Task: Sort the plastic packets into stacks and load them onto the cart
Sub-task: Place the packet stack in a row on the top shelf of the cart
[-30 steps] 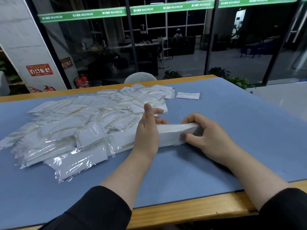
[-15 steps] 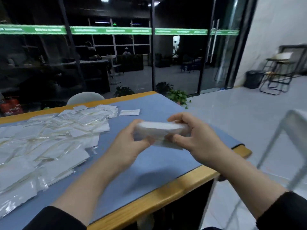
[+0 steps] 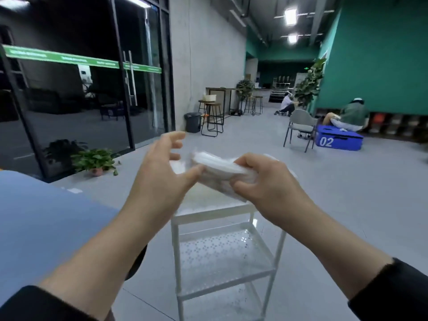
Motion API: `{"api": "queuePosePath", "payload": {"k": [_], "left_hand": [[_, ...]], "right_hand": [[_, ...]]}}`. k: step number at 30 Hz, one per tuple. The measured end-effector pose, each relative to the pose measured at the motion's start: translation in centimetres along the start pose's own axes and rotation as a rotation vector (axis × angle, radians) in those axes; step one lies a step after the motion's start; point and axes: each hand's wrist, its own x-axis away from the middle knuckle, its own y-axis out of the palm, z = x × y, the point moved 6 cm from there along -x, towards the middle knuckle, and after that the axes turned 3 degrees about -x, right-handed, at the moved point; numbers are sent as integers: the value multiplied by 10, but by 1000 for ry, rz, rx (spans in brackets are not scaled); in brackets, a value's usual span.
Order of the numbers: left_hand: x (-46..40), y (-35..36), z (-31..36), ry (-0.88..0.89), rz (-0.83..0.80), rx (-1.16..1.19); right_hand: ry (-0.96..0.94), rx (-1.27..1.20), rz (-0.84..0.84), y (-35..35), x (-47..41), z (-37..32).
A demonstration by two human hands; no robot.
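Packets (image 3: 217, 172) form a white stack held in the air above the cart (image 3: 222, 246), over its top shelf. The right hand (image 3: 266, 181) grips the stack's right end, fingers curled over its top and thumb underneath. The left hand (image 3: 162, 172) has its fingers spread and loose; its thumb touches the stack's left edge, though motion blur hides how firmly. The cart is white, with perforated shelves, and stands just beside the blue table (image 3: 46, 216). A potted plant (image 3: 95, 161) sits by the glass door.

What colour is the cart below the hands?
White, with perforated shelves; the cart shows best in the head view.
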Motion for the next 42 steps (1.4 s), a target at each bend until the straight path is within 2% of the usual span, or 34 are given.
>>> {"api": "queuePosePath", "payload": {"k": [1, 4, 7, 10, 13, 16, 19, 22, 23, 26, 29, 32, 33, 37, 42], "left_hand": [[-6, 13, 10, 68, -31, -75], [-23, 54, 32, 366, -247, -516], [-37, 80, 43, 459, -454, -723], [-43, 103, 53, 511, -537, -766], [-50, 120, 55, 556, -547, -772], [-61, 136, 56, 616, -556, -801], [-80, 152, 62, 663, -572, -826], [-106, 164, 71, 673, -495, -684], [-116, 164, 74, 631, -445, -584], [-132, 161, 70, 294, -316, -330], [-127, 162, 55, -26, -102, -43], [-109, 196, 44, -440, -222, 380], [-105, 205, 45, -530, -253, 484], [-112, 216, 47, -661, -237, 736], [-121, 217, 33, -675, -222, 707]], "right_hand": [[19, 9, 5, -7, 0, 10], [12, 41, -5, -22, 2, 31], [-19, 30, -28, -31, 3, 46], [-37, 64, -34, -34, 1, 59], [9, 34, -43, -38, -4, 77], [84, 35, -150, -46, -13, 90], [92, 183, -238, -56, -30, 95], [62, 351, -170, -75, -56, 101], [78, 340, -120, -86, -64, 106], [181, 195, 40, -120, -81, 126], [181, 163, 151, -129, -86, 136], [87, 254, 177, -110, -89, 134], [46, 285, 168, -101, -89, 131], [-104, 332, 102, -70, -93, 131], [-170, 142, -81, -57, -92, 132]]}}
